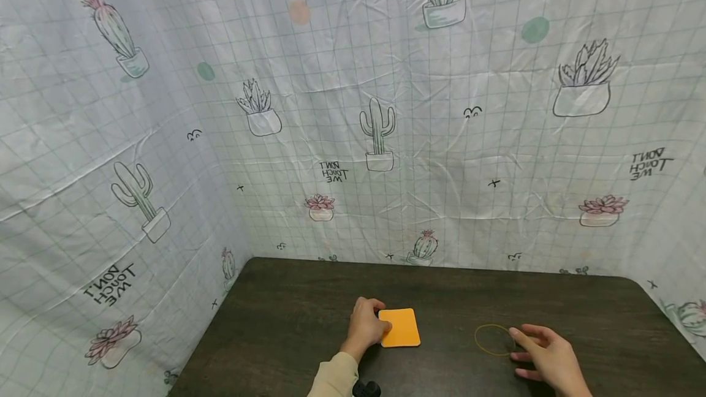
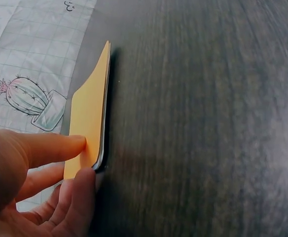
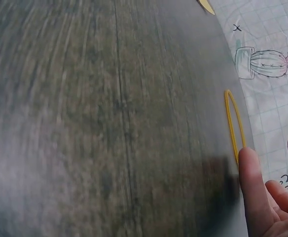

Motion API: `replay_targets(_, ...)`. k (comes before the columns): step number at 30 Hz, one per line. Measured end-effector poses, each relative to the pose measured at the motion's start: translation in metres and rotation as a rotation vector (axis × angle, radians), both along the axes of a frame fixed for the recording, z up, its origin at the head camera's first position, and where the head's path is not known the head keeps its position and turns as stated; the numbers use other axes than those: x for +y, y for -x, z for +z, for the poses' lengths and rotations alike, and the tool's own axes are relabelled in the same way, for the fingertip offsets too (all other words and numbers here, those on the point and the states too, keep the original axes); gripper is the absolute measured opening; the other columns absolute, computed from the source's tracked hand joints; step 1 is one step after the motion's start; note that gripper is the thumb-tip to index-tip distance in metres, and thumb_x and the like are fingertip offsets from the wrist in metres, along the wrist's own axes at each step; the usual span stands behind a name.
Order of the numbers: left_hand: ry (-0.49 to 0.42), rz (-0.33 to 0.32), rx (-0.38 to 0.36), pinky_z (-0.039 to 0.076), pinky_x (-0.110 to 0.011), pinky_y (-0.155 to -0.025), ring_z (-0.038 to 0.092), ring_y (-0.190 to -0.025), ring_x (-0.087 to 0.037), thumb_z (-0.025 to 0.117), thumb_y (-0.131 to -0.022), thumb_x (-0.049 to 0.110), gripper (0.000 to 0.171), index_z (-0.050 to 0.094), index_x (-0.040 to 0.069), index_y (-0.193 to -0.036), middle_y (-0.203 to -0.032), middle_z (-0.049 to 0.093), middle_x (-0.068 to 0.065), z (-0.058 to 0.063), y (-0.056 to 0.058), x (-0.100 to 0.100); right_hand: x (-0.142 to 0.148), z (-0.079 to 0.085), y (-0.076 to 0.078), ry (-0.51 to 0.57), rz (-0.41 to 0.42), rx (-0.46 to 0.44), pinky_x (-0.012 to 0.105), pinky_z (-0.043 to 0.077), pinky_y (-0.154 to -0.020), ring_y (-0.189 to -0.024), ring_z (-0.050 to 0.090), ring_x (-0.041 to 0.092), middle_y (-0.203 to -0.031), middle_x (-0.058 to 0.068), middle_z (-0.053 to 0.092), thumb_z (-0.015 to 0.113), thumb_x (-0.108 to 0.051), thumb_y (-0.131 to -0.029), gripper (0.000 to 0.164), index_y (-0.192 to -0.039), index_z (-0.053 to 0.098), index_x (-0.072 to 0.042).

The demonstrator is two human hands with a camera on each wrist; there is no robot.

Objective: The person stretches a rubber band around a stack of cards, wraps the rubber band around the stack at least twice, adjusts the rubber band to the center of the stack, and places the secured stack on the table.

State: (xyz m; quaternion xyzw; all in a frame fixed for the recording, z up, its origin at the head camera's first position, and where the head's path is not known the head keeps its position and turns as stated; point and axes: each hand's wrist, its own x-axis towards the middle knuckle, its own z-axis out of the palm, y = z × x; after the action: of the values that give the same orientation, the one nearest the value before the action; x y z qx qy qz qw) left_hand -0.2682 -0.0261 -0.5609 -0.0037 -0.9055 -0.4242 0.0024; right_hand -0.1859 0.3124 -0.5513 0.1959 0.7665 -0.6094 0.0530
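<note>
A small square orange notepad (image 1: 400, 328) with rounded corners lies on the dark table, near its middle. My left hand (image 1: 365, 325) pinches its left edge. In the left wrist view, the thumb presses on the orange cover (image 2: 87, 116) and the other fingers are at its edge; a dark layer shows beneath. To the right, a thin yellow rubber band (image 1: 491, 340) forms a loop on the table. My right hand (image 1: 546, 354) is at the band's right end, thumb and fingers apart. One digit overlaps the band (image 3: 235, 123) in the right wrist view; whether they touch, I cannot tell.
The dark wooden table (image 1: 298, 299) ends against a white grid-patterned cloth (image 1: 441, 170) printed with cacti, which hangs behind it and on both sides. A small black object (image 1: 366, 389) shows beside the left sleeve (image 1: 335, 375).
</note>
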Motion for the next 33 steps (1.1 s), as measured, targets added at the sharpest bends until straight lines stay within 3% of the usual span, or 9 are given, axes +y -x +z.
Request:
replay_targets(7,0.019,-0.014,-0.013,0.056,-0.037,-0.077,0.051,-0.083,-0.020,0.089,-0.073,0.002,0.031,0.072,0.007,-0.099,-0.095,0.049,-0.002,0.000,0.001,0.000,-0.002,-0.002,0.002,0.001,-0.002,-0.002,0.044,0.060,-0.068,-0.077,0.072,0.025,-0.102,0.018,0.066,0.069,-0.044,-0.095,0.086,-0.145,0.032,0.014)
replay_targets(27,0.044,-0.005,-0.004,0.054,-0.041,-0.076,0.052,-0.079,-0.020,0.087,-0.073,0.003,0.036,0.061,0.012,-0.095,-0.094,0.050,-0.002,-0.001,0.000,0.002,0.001,-0.006,0.010,-0.154,0.053,-0.021,0.040,0.060,-0.060,-0.068,0.065,0.023,-0.090,0.013,0.059,0.072,-0.052,-0.089,0.088,-0.136,0.042,0.016)
replay_targets(33,0.033,-0.004,0.032,0.053,-0.042,-0.074,0.056,-0.079,-0.019,0.087,-0.073,0.003,0.036,0.060,0.014,-0.095,-0.096,0.060,-0.002,0.000,-0.002,0.000,0.001,-0.008,0.013,-0.194,0.060,-0.017,0.040,0.060,-0.059,-0.066,0.063,0.024,-0.091,0.014,0.060,0.074,-0.047,-0.089,0.078,-0.129,0.048,0.014)
